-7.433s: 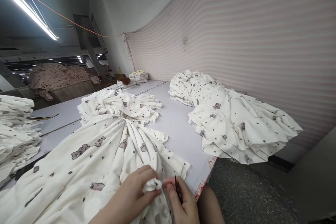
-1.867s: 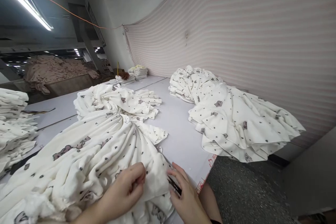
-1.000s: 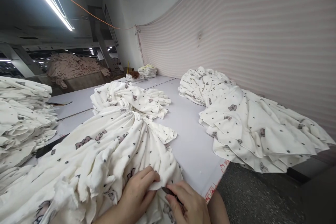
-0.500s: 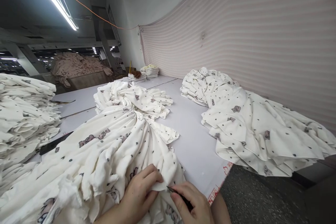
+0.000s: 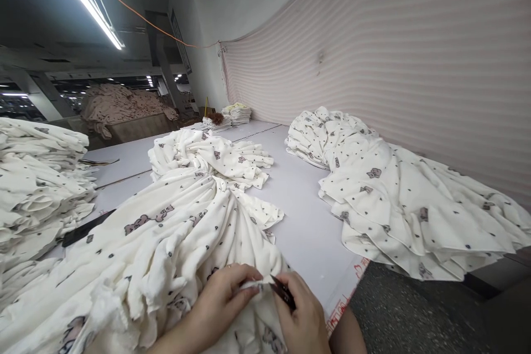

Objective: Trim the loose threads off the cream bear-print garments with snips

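Note:
White fleece cloth [image 5: 166, 254] printed with bears and small dots lies heaped in front of me. My left hand [image 5: 224, 301] is closed on an edge of it, pinching the fabric between thumb and fingers. Small dark thread snips [image 5: 284, 292] sit in my right hand [image 5: 302, 315], whose fingers are wrapped round them. Their pointed tip is at the pinched edge, close to my left fingertips. I cannot tell whether the blades touch the fabric.
A second heap of the printed cloth [image 5: 385, 193] hangs over the right table edge. More white cloth [image 5: 37, 188] is piled at the left, beside a dark flat object [image 5: 87, 228]. Folded stacks [image 5: 237, 114] stand at the back of the table [image 5: 301, 199].
Both hands have shifted slightly up, and the cloth edge has been raised and turned between them. The snips point more to the upper left, nearer the left fingers.

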Motion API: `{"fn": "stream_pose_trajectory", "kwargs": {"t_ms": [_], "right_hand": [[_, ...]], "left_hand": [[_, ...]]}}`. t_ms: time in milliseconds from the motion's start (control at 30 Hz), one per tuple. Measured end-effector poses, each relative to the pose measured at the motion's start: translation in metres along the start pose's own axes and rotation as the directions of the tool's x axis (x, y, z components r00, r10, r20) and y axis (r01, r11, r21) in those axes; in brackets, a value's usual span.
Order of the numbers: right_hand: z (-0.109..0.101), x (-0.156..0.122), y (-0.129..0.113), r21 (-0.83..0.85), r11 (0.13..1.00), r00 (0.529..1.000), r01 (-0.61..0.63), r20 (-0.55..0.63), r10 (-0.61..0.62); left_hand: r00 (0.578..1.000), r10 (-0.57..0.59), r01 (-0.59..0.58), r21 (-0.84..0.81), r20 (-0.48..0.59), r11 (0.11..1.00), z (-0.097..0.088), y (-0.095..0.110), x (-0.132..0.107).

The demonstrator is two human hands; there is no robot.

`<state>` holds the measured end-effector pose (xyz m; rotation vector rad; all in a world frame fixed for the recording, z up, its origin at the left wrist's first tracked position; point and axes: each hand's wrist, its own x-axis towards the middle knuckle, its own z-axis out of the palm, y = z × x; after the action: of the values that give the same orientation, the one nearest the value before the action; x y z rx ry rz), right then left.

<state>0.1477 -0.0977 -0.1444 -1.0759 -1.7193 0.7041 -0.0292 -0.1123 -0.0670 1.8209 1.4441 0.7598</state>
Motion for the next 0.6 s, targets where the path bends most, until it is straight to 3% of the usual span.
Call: {"fn": "stream_pose_trajectory", "kwargs": {"t_ms": [100,200,333,467,600], "right_hand": [[0.001,0.012,-0.001,0.111,0.994,0.999,-0.019,-0.032,0.023],[0.006,0.016,-0.006,0.19,0.974,0.99,0.124,-0.094,-0.108],[0.014,0.013,-0.009,0.079,0.969,0.971,0.235,-0.072,-0.23],[0.019,0.014,-0.01,0.062,0.991,0.992,0.119,-0.049,-0.117],[0.018,0.022,-0.015,0.168,0.984,0.998,-0.064,-0.007,0.066]], "left_hand": [[0.98,-0.157,0.174,-0.156,0.119,0.972,-0.007,0.002,0.008],[0.979,-0.151,0.178,-0.211,0.141,0.961,-0.011,0.0,0.014],[0.974,-0.126,0.17,-0.235,0.189,0.957,-0.01,0.001,0.012],[0.985,-0.139,0.158,-0.205,0.104,0.966,-0.005,0.001,0.01],[0.988,-0.148,0.153,-0.237,0.038,0.959,0.0,-0.003,0.011]]}}
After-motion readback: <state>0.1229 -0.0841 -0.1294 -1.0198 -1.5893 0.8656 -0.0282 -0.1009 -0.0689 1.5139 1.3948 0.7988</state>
